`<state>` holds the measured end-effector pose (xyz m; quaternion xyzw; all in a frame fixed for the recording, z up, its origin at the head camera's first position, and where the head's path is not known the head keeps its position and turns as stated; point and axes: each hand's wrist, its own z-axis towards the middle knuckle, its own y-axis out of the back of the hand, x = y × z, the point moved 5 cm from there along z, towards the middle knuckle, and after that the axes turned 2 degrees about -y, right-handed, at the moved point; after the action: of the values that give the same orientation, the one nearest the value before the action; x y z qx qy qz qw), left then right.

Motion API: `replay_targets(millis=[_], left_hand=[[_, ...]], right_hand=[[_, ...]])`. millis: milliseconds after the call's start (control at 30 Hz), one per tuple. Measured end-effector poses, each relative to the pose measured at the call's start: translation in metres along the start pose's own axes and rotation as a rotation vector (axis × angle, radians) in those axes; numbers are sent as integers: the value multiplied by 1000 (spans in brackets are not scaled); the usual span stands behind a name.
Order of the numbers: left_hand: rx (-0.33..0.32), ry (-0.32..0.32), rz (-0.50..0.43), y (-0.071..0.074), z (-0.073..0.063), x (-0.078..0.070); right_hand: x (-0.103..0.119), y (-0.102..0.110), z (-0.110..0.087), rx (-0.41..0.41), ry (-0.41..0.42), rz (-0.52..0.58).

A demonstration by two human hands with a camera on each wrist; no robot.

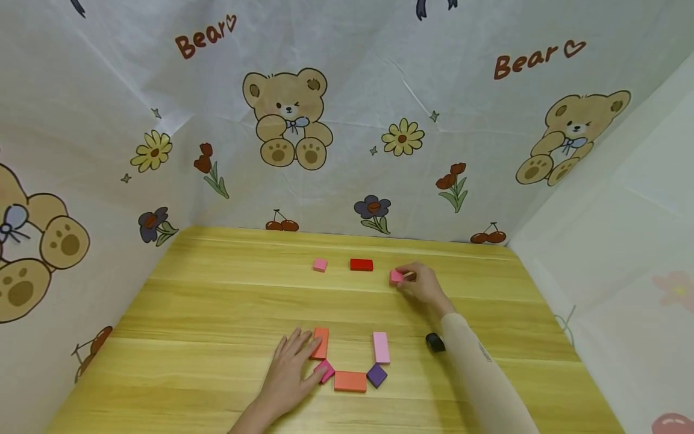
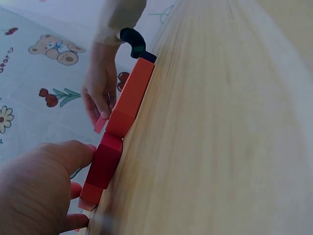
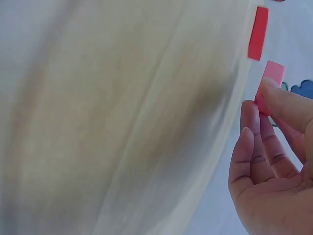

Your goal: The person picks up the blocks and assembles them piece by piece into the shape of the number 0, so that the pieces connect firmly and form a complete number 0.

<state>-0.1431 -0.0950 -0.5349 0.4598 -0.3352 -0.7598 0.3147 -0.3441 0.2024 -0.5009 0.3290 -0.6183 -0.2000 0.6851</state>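
Observation:
In the head view my right hand [image 1: 425, 286] pinches a pink block [image 1: 396, 277] between thumb and fingers. The right wrist view shows this pink block [image 3: 270, 85] held at its lower part. My left hand [image 1: 290, 374] lies at the front with its fingers spread. Its fingertips touch an upright-lying orange block [image 1: 321, 345], and its thumb is against a magenta square block [image 1: 325, 371]. Another orange block [image 1: 350, 381], a purple square block [image 1: 377, 375] and a light pink block [image 1: 381, 348] continue from these in a U shape.
Near the table's far edge lie a small pink block [image 1: 320, 265] and a red block [image 1: 361, 265]. A black curved piece [image 1: 435, 342] sits beside the right forearm. A bear-printed cloth [image 1: 336, 187] stands behind the wooden table [image 1: 217, 301].

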Motion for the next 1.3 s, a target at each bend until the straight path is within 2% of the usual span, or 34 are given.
replay_targets(millis=[333, 667, 900, 1133, 1300], left_hand=[[-1, -8, 2, 0, 0, 0], [16, -1, -13, 2, 2, 0], [15, -1, -8, 1, 2, 0], [5, -10, -22, 2, 2, 0], [1, -14, -14, 0, 1, 1]], right_hand=[[21, -8, -25, 30, 158, -38], [37, -18, -49, 74, 198, -46], [40, -25, -57, 123, 247, -60], [43, -36, -61, 200, 343, -99], [46, -41, -64, 238, 359, -103]])
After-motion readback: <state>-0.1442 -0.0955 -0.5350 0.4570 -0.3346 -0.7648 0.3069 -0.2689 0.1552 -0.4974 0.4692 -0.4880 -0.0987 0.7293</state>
